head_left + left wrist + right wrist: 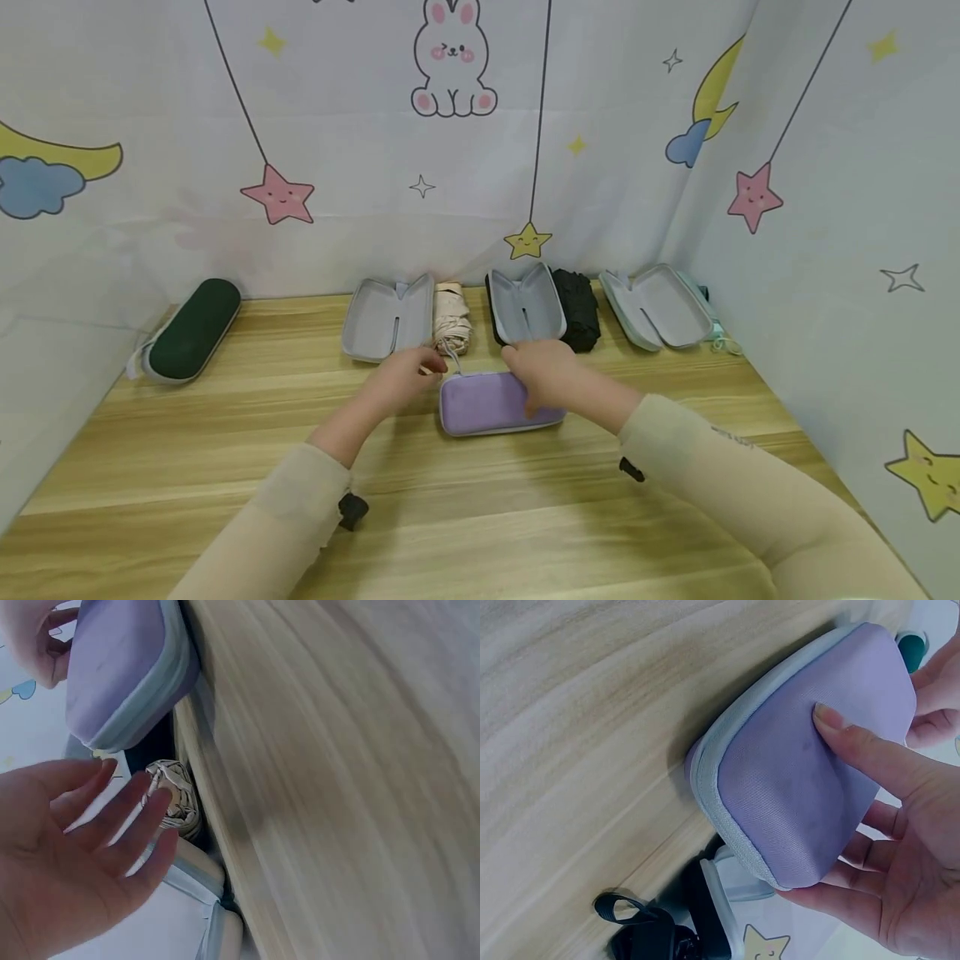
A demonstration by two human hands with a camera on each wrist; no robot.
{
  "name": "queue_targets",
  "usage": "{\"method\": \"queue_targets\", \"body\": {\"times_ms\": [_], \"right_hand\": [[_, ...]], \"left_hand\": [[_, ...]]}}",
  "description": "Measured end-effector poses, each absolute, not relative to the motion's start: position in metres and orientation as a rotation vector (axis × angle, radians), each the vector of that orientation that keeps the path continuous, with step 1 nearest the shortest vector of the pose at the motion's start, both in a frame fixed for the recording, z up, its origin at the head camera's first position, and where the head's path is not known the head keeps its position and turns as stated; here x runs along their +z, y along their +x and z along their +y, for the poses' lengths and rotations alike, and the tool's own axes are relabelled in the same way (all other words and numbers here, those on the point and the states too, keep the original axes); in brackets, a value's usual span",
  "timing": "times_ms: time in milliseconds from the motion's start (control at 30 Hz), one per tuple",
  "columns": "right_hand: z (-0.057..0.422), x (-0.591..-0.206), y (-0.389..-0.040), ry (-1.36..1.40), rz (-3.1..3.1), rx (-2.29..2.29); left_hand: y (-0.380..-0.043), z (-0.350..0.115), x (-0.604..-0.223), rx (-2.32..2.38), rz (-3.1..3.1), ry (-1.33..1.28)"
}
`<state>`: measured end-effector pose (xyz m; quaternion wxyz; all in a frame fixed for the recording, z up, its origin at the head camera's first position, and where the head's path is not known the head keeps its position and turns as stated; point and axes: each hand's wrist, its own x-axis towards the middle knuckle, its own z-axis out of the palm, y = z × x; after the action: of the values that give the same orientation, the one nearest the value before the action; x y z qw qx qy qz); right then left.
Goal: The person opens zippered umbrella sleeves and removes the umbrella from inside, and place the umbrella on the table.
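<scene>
A closed purple zip case [480, 404] with a light grey zip edge is low over the wooden table. My right hand [551, 375] grips its right end; in the right wrist view the thumb [847, 739] presses the purple face and the fingers lie behind. At the other end, my left hand [401, 379] is beside a thin grey strap [452, 354]. The left wrist view has its fingers [124, 844] loosely extended, with nothing visibly held. Whether a fingertip touches the strap cannot be told.
Open grey-lined cases stand along the back: one left [375, 321], one central [528, 304], one right [667, 308]. Between them are a beige folded bundle [452, 317] and a black folded bundle [576, 310]. A closed dark green case [197, 329] lies far left.
</scene>
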<state>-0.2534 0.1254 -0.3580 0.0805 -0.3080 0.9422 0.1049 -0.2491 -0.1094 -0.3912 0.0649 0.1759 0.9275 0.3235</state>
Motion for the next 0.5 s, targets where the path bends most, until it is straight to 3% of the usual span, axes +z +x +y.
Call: {"method": "queue_targets", "body": {"times_ms": [500], "right_hand": [[0.127, -0.363, -0.238, -0.952, 2.869, 0.368]], "left_hand": [[-0.253, -0.112, -0.390, 0.489, 2.897, 0.937]]}}
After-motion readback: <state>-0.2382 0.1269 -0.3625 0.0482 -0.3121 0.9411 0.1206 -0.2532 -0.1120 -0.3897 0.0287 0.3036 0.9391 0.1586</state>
